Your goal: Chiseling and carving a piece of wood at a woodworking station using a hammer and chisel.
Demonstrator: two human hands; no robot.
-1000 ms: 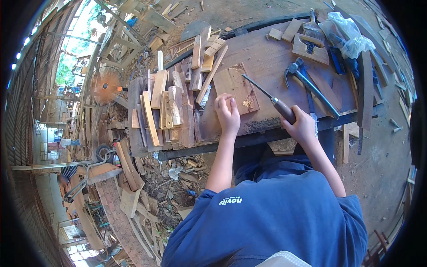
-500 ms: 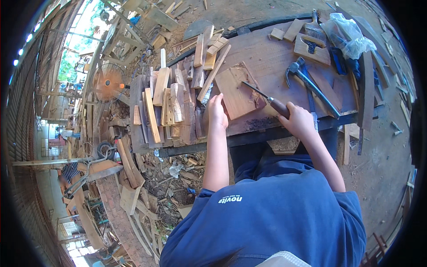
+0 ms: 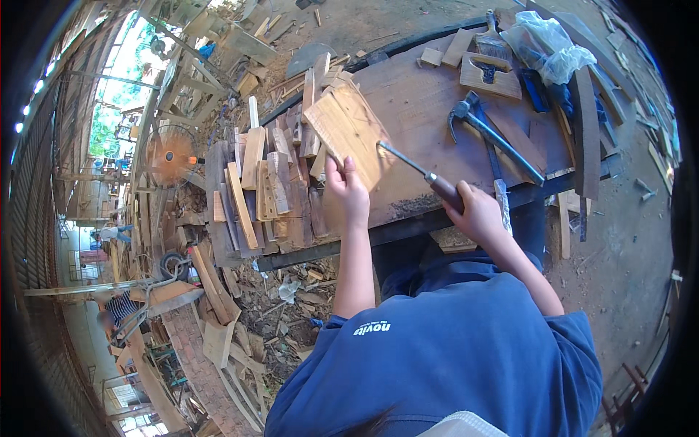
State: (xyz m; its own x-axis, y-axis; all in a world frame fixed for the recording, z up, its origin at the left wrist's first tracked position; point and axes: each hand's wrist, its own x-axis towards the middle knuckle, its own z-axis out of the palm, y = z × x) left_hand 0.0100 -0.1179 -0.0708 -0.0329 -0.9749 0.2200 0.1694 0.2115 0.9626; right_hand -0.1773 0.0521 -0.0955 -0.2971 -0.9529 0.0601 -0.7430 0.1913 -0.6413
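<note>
A flat rectangular wooden board (image 3: pixel 351 131) is tilted up off the workbench (image 3: pixel 429 102). My left hand (image 3: pixel 349 193) grips its near corner, with the thumb on the upper face. In my right hand (image 3: pixel 475 213) is a chisel (image 3: pixel 409 162) with a long narrow metal blade and a dark brown handle, the fingers wrapped round that handle. Its tip meets the board near the right edge; whether it touches the wood I cannot tell. A claw hammer (image 3: pixel 499 138) with a blue shaft lies on the bench beyond my right hand.
Stacked wood offcuts (image 3: pixel 269 182) cover the bench's left end. Toward the far right are a wooden handle block (image 3: pixel 491 75), a brush (image 3: pixel 494 44), and a clear plastic bag (image 3: pixel 546 44). An orange fan (image 3: pixel 171 156) stands at the left, with scrap wood on the ground.
My left hand has taken hold of the board and raised it from the bench, tilting it up and to the left. The chisel has shifted slightly left and down with my right hand.
</note>
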